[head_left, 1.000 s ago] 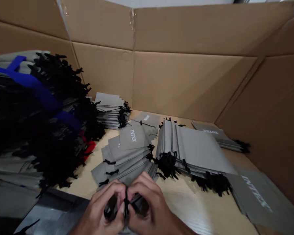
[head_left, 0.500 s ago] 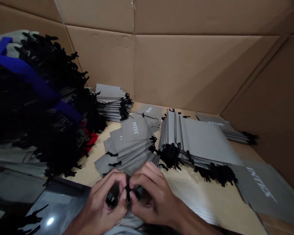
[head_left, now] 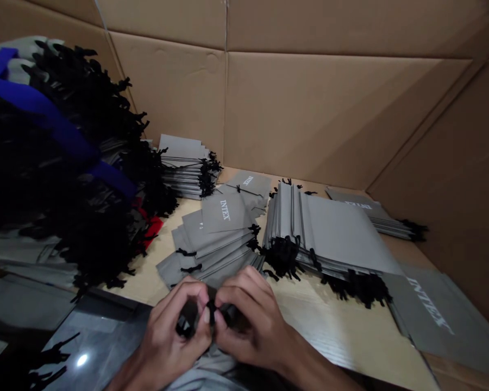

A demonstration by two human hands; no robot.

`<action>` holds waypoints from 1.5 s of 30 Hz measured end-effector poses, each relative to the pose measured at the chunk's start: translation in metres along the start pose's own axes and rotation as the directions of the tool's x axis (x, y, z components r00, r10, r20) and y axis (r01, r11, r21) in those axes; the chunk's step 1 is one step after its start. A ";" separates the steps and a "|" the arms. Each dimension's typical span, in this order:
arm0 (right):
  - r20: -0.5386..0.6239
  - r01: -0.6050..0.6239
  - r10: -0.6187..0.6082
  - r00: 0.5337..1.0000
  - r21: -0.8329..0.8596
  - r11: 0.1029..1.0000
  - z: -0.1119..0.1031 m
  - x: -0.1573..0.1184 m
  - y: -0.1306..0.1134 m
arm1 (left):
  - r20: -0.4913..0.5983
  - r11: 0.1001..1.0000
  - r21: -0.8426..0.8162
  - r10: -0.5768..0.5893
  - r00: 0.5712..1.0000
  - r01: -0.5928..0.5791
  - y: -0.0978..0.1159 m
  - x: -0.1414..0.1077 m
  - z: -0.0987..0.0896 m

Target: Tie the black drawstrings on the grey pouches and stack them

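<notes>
Left hand (head_left: 177, 339) and right hand (head_left: 248, 320) grip black drawstring cords (head_left: 211, 314) at 6 o'clock, stacked grey INTEX pouches (head_left: 330, 233) at 1 o'clock, a larger heap of pouches (head_left: 65, 179) at 10 o'clock.

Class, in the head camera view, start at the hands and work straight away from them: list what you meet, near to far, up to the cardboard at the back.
left hand and right hand pinching black drawstring cords → fanned grey INTEX pouches → stacked grey pouches → cardboard wall
</notes>
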State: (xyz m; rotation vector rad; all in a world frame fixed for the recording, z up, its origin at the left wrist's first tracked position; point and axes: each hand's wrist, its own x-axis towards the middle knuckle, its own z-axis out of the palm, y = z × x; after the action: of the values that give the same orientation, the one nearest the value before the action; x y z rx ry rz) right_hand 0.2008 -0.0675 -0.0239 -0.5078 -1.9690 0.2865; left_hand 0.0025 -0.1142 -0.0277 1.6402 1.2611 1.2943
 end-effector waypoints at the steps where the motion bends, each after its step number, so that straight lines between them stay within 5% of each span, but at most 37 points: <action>1: 0.006 0.020 -0.020 1.000 -0.025 0.999 0.000 0.000 0.001 | -0.002 1.000 -0.007 -0.021 1.000 0.021 0.000 0.000 0.001; 5: 0.049 0.211 -0.206 0.977 -0.214 0.954 0.000 -0.001 0.005 | 0.187 0.891 -0.286 -0.308 0.933 0.352 -0.001 0.001 0.004; 7: 0.046 0.244 -0.240 0.970 -0.235 0.941 0.000 -0.001 0.006 | 0.236 0.848 -0.344 -0.338 0.911 0.403 -0.001 0.002 0.005; 13: 0.127 0.047 -0.040 0.991 -0.057 0.997 -0.014 0.006 0.004 | 0.161 0.972 -0.141 -0.164 0.973 0.187 0.000 0.002 -0.004; 20: 0.408 -0.050 0.033 0.912 0.031 0.998 -0.037 0.026 0.011 | 0.115 0.997 0.066 0.021 0.993 -0.029 0.010 0.007 -0.020; 28: 0.298 -0.059 0.038 0.954 0.063 0.996 -0.028 0.030 0.011 | -0.078 0.980 0.166 0.125 0.989 -0.110 0.018 -0.006 -0.020; 33: 0.218 -0.003 0.000 0.976 0.014 1.000 -0.017 0.025 0.008 | -0.164 0.957 0.284 0.112 0.980 -0.062 0.021 -0.012 -0.015; 39: 0.239 0.015 -0.018 0.971 0.016 1.000 -0.015 0.023 0.011 | -0.115 0.952 0.281 0.155 0.981 -0.117 0.032 -0.005 -0.028; 45: 0.258 0.029 -0.034 0.966 0.024 0.999 -0.017 0.023 0.013 | -0.029 0.965 0.255 0.067 0.997 -0.057 0.040 -0.002 -0.039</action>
State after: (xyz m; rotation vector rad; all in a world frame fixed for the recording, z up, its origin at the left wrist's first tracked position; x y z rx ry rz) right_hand 0.2104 -0.0454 -0.0036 -0.4427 -2.2229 0.3672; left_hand -0.0246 -0.1294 0.0193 1.8539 1.4584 1.2457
